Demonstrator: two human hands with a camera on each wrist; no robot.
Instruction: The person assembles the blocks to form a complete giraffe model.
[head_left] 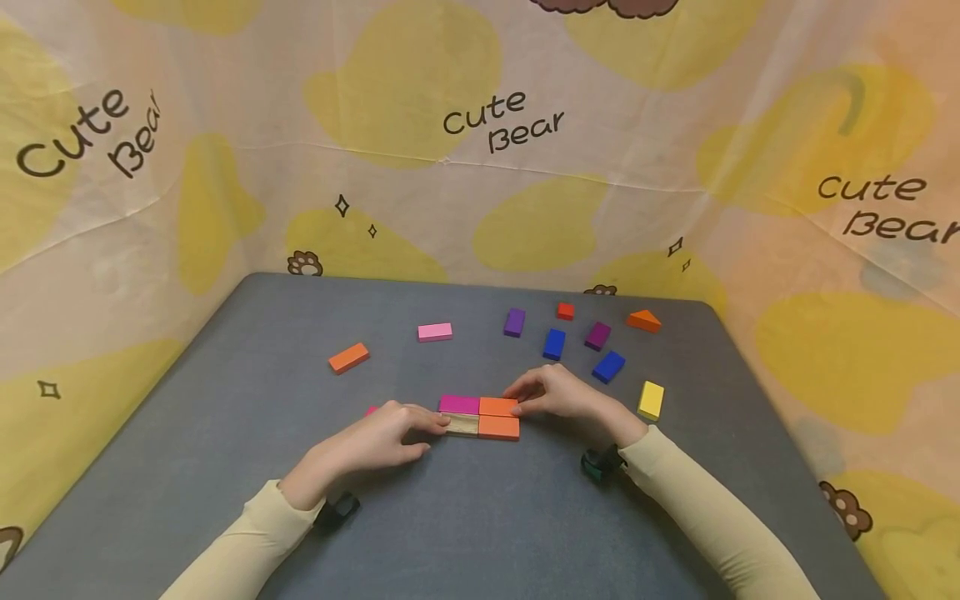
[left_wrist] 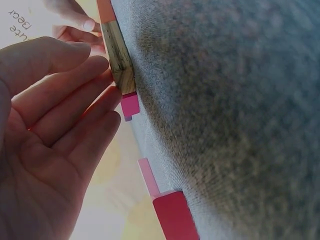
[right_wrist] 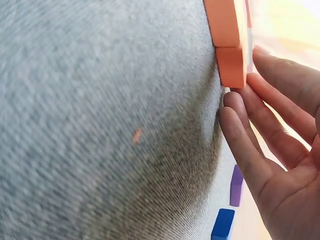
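Note:
A compact rectangle of blocks lies flat mid-table: a magenta block [head_left: 459,404] and an orange block [head_left: 498,407] along the far side, a bare wood block [head_left: 462,425] and a second orange block [head_left: 498,428] along the near side. At the left end of the wood block are the fingertips of my left hand [head_left: 390,433], fingers fairly straight and thumb apart. My right hand [head_left: 562,396] has its fingertips at the right end of the far orange block, its fingers extended in the right wrist view. Neither hand grips a block. Behind the left hand, a red-pink block [left_wrist: 174,215] is mostly hidden in the head view.
Farther back lie an orange block [head_left: 349,358] and a pink block [head_left: 435,332]. Purple [head_left: 514,322], blue [head_left: 554,344], red [head_left: 566,312] and yellow [head_left: 651,400] blocks and an orange triangle [head_left: 644,321] are scattered at the right. Printed cloth walls [head_left: 420,225] border the grey table [head_left: 487,533].

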